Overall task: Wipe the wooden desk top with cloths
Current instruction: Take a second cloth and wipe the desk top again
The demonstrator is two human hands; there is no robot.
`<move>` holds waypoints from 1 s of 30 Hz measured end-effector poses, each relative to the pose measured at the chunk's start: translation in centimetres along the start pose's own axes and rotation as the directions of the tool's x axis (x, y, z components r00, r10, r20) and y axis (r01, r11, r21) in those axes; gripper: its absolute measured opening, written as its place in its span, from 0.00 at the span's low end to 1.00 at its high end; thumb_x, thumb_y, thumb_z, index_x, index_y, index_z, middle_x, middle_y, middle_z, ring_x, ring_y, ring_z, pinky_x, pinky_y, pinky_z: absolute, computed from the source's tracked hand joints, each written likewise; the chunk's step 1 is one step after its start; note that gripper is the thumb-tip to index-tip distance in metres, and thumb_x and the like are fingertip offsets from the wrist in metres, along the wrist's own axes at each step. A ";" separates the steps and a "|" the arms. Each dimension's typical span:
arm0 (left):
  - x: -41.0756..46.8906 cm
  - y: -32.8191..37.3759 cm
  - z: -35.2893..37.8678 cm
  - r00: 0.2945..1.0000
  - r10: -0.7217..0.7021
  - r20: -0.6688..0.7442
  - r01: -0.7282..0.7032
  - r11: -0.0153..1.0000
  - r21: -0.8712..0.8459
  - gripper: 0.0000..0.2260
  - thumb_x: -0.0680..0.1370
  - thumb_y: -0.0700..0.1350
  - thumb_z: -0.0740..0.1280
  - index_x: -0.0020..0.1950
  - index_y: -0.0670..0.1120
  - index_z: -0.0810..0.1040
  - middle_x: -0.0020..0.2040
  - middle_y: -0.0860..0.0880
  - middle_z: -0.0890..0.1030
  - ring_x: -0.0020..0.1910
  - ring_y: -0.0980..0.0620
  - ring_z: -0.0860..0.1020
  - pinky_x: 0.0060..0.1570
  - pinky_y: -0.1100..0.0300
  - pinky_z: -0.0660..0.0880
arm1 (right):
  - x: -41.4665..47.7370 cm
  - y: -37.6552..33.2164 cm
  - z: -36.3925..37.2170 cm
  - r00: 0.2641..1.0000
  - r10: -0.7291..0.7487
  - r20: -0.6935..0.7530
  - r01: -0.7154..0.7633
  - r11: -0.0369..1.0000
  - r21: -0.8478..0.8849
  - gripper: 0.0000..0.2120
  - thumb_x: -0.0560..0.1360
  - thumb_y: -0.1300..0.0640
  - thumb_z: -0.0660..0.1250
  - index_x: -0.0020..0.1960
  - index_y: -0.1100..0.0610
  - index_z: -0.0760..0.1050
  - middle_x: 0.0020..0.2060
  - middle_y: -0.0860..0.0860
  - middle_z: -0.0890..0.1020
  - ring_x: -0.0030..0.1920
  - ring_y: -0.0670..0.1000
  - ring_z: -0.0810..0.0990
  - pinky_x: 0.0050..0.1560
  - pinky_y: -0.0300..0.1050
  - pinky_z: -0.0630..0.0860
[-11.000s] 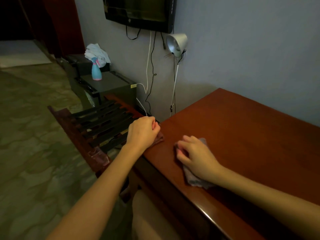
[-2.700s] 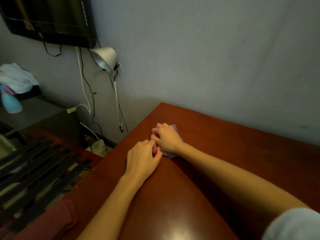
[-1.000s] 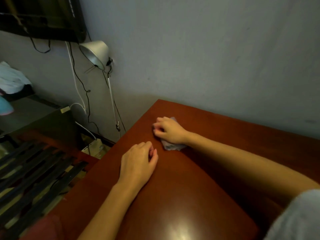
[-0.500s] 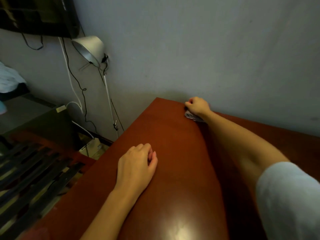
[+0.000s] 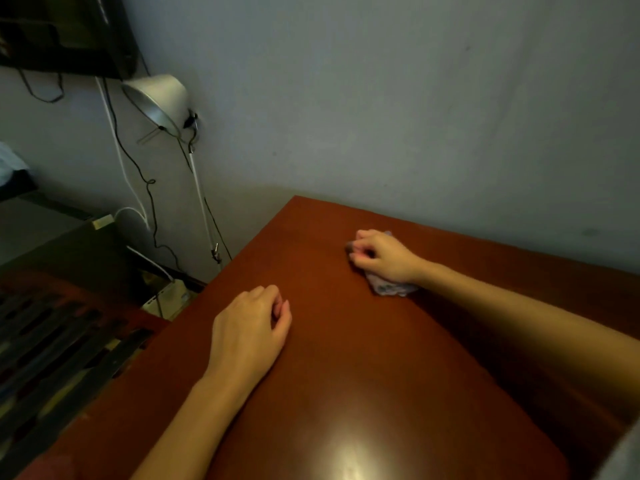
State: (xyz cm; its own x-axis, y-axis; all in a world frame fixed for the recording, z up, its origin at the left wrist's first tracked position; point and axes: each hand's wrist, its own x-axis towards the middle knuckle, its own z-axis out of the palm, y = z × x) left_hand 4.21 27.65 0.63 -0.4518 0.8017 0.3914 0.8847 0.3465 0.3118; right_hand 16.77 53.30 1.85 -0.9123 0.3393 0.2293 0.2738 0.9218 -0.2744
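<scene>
Right hand is pressing a crumpled pale cloth onto the desk, fingers curled down over it, up near the back edge by the wall. Left hand is lying palm-down on the wood closer in, fingers loosely curled; can't tell if there's anything under it tbh. Lamp w/ cords hanging on the wall off to the left, well apart from both hands.

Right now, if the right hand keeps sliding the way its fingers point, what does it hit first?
Nothing on the desk top: the right hand, pressing the cloth, points left toward the desk's left edge. Bare wood as far as the picture shows; depth is uncertain.
</scene>
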 end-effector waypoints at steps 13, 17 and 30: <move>0.1 -0.1 -0.1 1.000 0.020 -0.015 -0.020 1.000 0.006 0.09 0.78 0.50 0.61 0.38 0.52 0.69 0.34 0.55 0.71 0.34 0.56 0.71 0.29 0.61 0.69 | 11.1 -5.3 3.7 0.961 0.264 -0.078 -0.275 0.933 -0.231 0.13 0.77 0.51 0.59 0.48 0.58 0.79 0.51 0.61 0.79 0.52 0.62 0.77 0.46 0.50 0.71; -0.1 -0.2 0.0 0.999 0.029 -0.038 -0.029 0.999 0.015 0.09 0.77 0.49 0.63 0.37 0.51 0.69 0.33 0.54 0.71 0.33 0.54 0.71 0.29 0.59 0.68 | 6.4 -9.2 4.2 0.995 -0.088 0.039 0.091 0.993 -0.081 0.11 0.75 0.55 0.62 0.34 0.54 0.68 0.38 0.54 0.71 0.42 0.57 0.73 0.42 0.49 0.63; 0.1 0.2 -0.2 1.000 0.010 -0.005 -0.010 1.000 -0.002 0.09 0.79 0.49 0.59 0.39 0.50 0.69 0.37 0.54 0.73 0.37 0.55 0.72 0.32 0.61 0.67 | 5.9 4.4 0.1 0.872 0.455 -0.183 -0.472 0.879 -0.064 0.16 0.73 0.55 0.63 0.29 0.58 0.66 0.30 0.59 0.74 0.37 0.60 0.76 0.35 0.47 0.66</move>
State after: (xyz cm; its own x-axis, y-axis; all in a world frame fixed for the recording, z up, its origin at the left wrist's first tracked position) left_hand 4.32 27.64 0.92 -0.4436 0.8025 0.3990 0.8890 0.3374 0.3097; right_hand 12.56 59.35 1.93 -0.6148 0.7493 0.2460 0.6912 0.6621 -0.2894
